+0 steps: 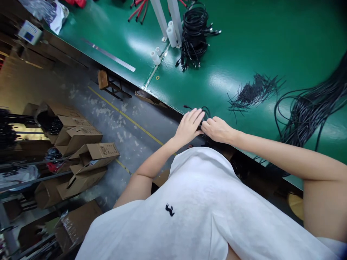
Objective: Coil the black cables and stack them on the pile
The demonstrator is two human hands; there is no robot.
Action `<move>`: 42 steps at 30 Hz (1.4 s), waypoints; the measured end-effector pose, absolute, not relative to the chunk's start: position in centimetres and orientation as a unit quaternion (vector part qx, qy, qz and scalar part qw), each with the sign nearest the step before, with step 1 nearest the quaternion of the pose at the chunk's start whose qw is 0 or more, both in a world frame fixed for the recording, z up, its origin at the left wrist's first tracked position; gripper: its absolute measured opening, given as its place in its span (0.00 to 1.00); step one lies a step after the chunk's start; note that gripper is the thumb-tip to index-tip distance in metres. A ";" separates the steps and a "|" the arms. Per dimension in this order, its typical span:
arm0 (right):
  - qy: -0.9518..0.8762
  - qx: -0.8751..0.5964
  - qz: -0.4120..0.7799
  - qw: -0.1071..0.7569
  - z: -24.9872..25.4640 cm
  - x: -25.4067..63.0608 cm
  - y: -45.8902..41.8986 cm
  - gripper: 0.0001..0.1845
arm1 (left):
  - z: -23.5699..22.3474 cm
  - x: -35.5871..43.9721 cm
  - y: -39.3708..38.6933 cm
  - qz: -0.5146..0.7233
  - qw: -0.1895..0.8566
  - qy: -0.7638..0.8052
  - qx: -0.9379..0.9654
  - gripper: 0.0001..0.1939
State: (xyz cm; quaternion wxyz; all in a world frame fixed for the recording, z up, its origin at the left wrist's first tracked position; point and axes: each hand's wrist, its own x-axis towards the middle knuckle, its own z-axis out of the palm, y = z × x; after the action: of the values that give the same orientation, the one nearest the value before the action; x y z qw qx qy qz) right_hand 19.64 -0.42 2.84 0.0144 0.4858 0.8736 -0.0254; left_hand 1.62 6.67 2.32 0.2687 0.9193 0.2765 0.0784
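Observation:
At the near edge of the green table, my right hand (217, 129) is closed on a small looped black cable (206, 111). Its fingertips are curled in, so the gripped part of the cable is hidden. Beside it, my left hand (189, 124) has its fingers stretched out and its thumb pointing toward the right hand. The left fingers lie against the cable, and a cable end with a dark connector (186, 106) sticks out beyond them. Whether the left palm presses on the cable cannot be seen.
On the green table (260, 43) lie a bundle of coiled black cables (195, 36), a pile of short black ties (253, 92), long loose black cables (306, 108) and a steel ruler (111, 56). White posts (176, 21) stand at the back. Cardboard boxes (94, 155) and a stool (104, 80) are left.

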 end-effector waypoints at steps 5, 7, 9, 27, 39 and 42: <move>0.839 0.539 -0.076 0.014 1.7 20.3 0.6 0.17 | -0.2 5.1 7.1 -0.028 0.270 0.345 0.898 0.14; 0.787 0.606 -0.113 0.006 0.7 20.8 1.0 0.15 | -1.8 6.1 6.3 0.016 0.327 0.415 0.849 0.11; 0.731 0.666 -0.147 -0.014 -0.4 21.1 1.1 0.16 | -3.1 6.7 5.6 0.060 0.442 0.460 0.767 0.06; 0.250 0.716 -0.441 -0.479 -5.9 24.8 -0.3 0.26 | -2.9 7.0 10.8 0.268 0.790 0.471 0.288 0.13; 0.271 0.751 -0.398 -0.451 -9.2 21.2 10.0 0.25 | -5.8 5.3 19.3 0.117 0.815 0.429 0.371 0.20; 0.300 0.762 -0.394 -0.417 -11.7 21.5 12.3 0.30 | -8.6 6.2 23.1 0.143 0.798 0.465 0.355 0.23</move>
State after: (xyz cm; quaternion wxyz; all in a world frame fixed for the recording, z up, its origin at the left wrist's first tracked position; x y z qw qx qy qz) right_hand 21.53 12.30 -11.74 -0.4174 0.7618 0.2998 -0.3944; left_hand 6.22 23.06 -8.56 0.7983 0.3548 0.4651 0.1431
